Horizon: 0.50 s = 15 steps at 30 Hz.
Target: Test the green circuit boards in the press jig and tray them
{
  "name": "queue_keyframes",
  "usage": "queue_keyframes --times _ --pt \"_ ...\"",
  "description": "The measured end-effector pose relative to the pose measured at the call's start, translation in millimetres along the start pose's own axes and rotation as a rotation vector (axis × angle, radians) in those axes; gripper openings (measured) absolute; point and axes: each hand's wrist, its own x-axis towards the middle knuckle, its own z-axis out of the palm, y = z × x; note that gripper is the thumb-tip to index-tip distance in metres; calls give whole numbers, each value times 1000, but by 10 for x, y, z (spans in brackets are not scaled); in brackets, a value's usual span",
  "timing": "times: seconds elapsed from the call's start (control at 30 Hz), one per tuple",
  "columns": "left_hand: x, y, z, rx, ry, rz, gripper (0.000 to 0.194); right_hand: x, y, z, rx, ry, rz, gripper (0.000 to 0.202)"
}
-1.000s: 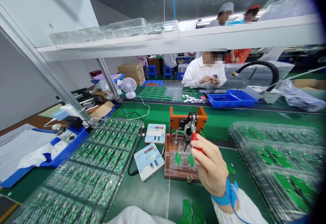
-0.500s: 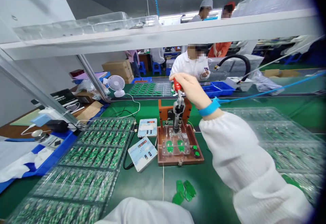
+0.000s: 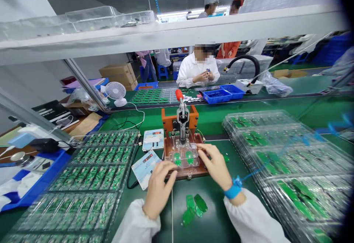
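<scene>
A wooden test fixture (image 3: 183,173) with a red-handled toggle clamp (image 3: 181,106) stands mid-bench. Its clear acrylic plate (image 3: 184,163) carries two green circuit boards (image 3: 189,157). My left hand (image 3: 160,187) reaches the fixture's left front corner, fingers apart, nothing in it. At the plate's right edge is my right hand (image 3: 215,163), wearing a blue wrist strap; its fingers are apart, and no object shows in them. Several loose green boards (image 3: 190,211) lie in front of the fixture. Two white meter boxes (image 3: 146,167) with red digits sit to its left.
Trays of green boards (image 3: 94,171) fill the left; stacked clear trays (image 3: 265,150) stand at the right. A white shelf (image 3: 166,33) crosses overhead. Behind are a small fan (image 3: 115,91), blue bins (image 3: 217,95) and a seated person (image 3: 197,69).
My right hand has let go of the red handle and come down to the plate's right side. My left hand has come into view at the left front. The view has shifted right.
</scene>
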Motion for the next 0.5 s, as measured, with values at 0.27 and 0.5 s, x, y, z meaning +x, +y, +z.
queue_keyframes --times 0.27,0.5 --pt "348 -304 186 250 6 89 31 -26 -53 272 -57 -215 -20 25" --pt "145 -333 282 91 139 23 28 -182 -93 134 55 -179 23 23"
